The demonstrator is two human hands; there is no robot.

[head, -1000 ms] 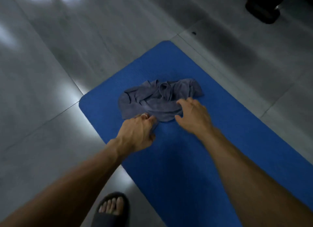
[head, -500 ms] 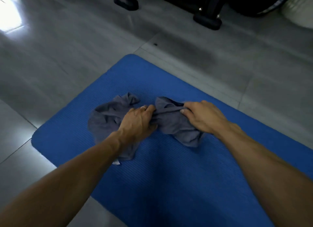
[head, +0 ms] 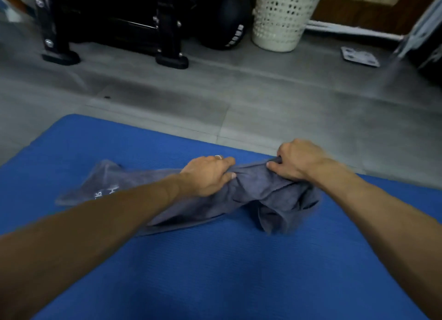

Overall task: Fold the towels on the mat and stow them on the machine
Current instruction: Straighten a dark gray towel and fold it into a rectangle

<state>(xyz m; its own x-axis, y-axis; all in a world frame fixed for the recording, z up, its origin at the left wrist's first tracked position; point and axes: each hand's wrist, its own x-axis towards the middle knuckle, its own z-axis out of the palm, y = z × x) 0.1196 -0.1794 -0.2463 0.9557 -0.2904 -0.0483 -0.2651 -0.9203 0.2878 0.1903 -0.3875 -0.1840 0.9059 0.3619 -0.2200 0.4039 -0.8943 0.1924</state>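
A grey towel [head: 251, 195] is held over the blue mat [head: 215, 272], bunched and not yet spread. Its upper edge is gripped by both hands. The left hand [head: 208, 175] is curled round the cloth near the middle, and the right hand [head: 296, 160] pinches the cloth at the far right end, with fingers bent over it. The long axis of the towel runs from left to right across the mat. A loose part reaches out to the left, past the left hand, and a fold hangs below the right hand. The left end lies nearer to the left hand, so it is probably this hand that must slide outward. The black machine [head: 114, 23] stands well apart, beyond the mat.
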